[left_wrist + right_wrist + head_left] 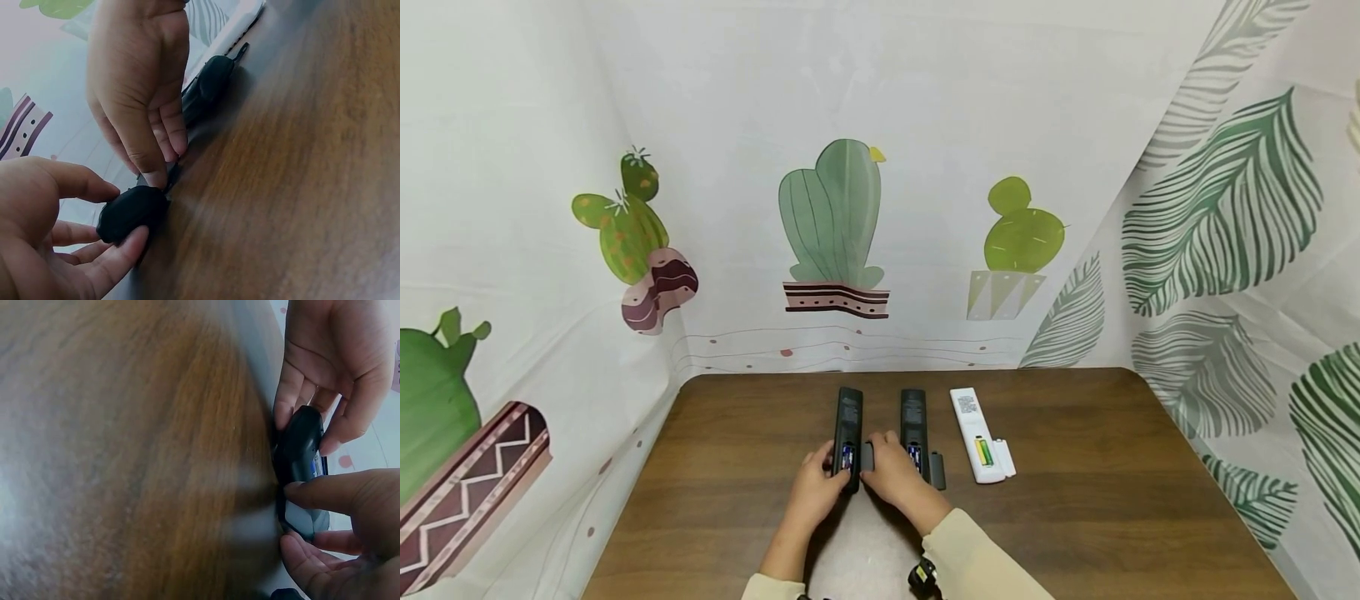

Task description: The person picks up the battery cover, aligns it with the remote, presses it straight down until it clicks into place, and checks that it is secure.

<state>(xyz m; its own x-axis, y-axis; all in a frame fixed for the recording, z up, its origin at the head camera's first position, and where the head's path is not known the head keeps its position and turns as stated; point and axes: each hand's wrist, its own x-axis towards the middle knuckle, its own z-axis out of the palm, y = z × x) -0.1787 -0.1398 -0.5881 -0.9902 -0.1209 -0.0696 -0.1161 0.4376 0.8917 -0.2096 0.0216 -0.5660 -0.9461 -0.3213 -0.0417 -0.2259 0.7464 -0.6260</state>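
A black remote control (850, 408) lies back up at the left of the row, its battery compartment uncovered with blue batteries (847, 456) inside. My left hand (814, 492) grips its lower end between thumb and fingers. Seen from the left wrist, that rounded end (133, 212) sits between the thumb and fingertips. Just to its right, my right hand (895, 472) pinches a dark grey battery cover (867, 456) beside the remote. The right wrist view shows this cover (299, 519) between thumb and fingers, close against the remote's side.
A second black remote (913, 408) with exposed batteries lies right of my right hand, its cover (937, 471) alongside. Farther right is a white remote (967, 412) with green batteries (983, 451) and a white cover (1004, 457). A patterned cloth (925, 333) hangs behind the wooden table (1075, 517).
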